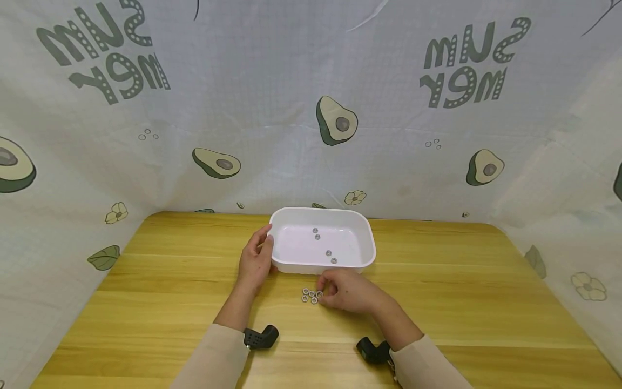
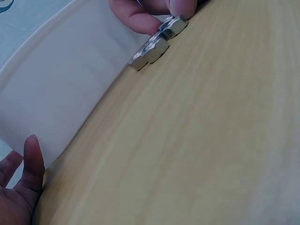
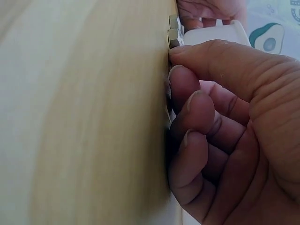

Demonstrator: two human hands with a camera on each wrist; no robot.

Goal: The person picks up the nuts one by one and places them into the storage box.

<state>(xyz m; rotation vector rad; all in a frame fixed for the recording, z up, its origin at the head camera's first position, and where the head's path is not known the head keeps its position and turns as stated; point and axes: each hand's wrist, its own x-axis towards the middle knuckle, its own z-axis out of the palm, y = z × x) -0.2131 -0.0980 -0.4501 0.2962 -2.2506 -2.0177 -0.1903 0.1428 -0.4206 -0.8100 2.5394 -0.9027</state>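
A white rectangular tub [image 1: 322,267] stands on the wooden table, with several small metal hex nuts [image 1: 317,236] lying apart on its floor. My left hand [image 1: 256,260] rests against the tub's left side, its fingers extended along the wall. In front of the tub, several more hex nuts [image 1: 305,297] sit in a tight cluster on the table. Thumb and index finger of my right hand [image 1: 351,292] pinch the nut [image 1: 319,294] at the cluster's right edge, down at table level. The right wrist view shows the other fingers [image 3: 192,154] curled in.
The wooden table [image 1: 461,292] extends to both sides of the tub. Behind it hangs a pale curtain [image 1: 272,108] printed with avocados and lettering, meeting the table's back edge near the tub. Black wrist cameras [image 1: 261,337] jut inward from both forearms.
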